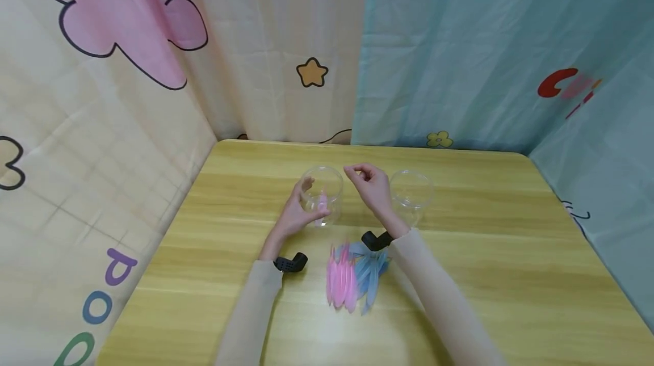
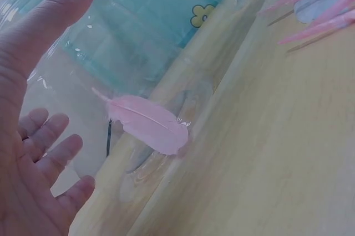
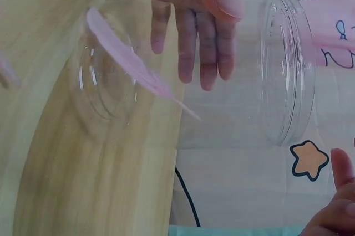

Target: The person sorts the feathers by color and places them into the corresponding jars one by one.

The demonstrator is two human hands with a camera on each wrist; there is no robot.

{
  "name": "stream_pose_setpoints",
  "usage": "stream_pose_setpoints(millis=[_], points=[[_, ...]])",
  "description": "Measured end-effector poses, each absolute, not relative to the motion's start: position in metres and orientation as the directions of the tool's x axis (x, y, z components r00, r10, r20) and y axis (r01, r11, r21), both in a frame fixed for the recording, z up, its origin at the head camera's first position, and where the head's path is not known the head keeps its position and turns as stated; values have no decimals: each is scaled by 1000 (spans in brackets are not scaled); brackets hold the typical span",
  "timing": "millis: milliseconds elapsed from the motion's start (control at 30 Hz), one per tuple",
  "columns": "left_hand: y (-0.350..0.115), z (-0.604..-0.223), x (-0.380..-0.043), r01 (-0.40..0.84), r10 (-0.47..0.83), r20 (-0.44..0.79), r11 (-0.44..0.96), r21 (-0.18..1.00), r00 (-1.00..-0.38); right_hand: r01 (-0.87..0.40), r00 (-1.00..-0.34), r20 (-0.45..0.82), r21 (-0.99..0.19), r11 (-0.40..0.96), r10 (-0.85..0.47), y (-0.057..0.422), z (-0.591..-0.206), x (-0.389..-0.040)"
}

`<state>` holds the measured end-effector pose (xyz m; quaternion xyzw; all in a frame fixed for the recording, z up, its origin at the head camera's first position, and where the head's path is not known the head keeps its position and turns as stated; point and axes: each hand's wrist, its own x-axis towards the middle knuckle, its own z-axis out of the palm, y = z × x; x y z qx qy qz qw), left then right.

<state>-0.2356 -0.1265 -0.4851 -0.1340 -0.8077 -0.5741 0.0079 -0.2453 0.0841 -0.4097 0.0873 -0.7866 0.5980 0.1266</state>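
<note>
On the left side of a clear jar [image 1: 334, 204], my left hand [image 1: 296, 214] grips it, thumb across the near side and fingers round the far side. A single pink feather [image 2: 147, 124] stands tilted inside that jar, its quill end upward. To the right of the jar's rim is my right hand [image 1: 370, 186], raised, its fingers loosely bent with nothing visible between them. Nearer the front lie several pink feathers [image 1: 341, 282], side by side, beside a loose bunch of blue feathers [image 1: 372, 275].
A second clear jar [image 1: 410, 206] stands to the right, partly behind the right wrist. Everything sits on a wooden table [image 1: 511, 275]. Printed curtains [image 1: 271, 42] hang along its back and sides.
</note>
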Motion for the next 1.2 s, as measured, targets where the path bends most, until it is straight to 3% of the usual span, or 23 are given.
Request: stream_pose_setpoints(millis=[233, 333, 600, 933, 1200], points=[[-125, -485, -237, 222, 192, 166, 321, 921, -967, -194, -978, 161, -940, 281, -136, 109, -424, -221], [-125, -485, -239, 225, 195, 168, 323, 919, -966, -140, -971, 60, -926, 350, -231, 116, -430, -210], [-127, -483, -240, 223, 201, 164, 317, 922, -966, -186, -878, -134, -788, 587, -459, 123, -452, -193], [-126, -484, -240, 225, 211, 163, 317, 921, -964, -123, -921, -191, -686, 717, -340, 111, -465, -200], [-126, -484, -241, 238, 214, 177, 306, 922, -961, -122, -922, -206, -647, 753, -326, 101, -469, -208]])
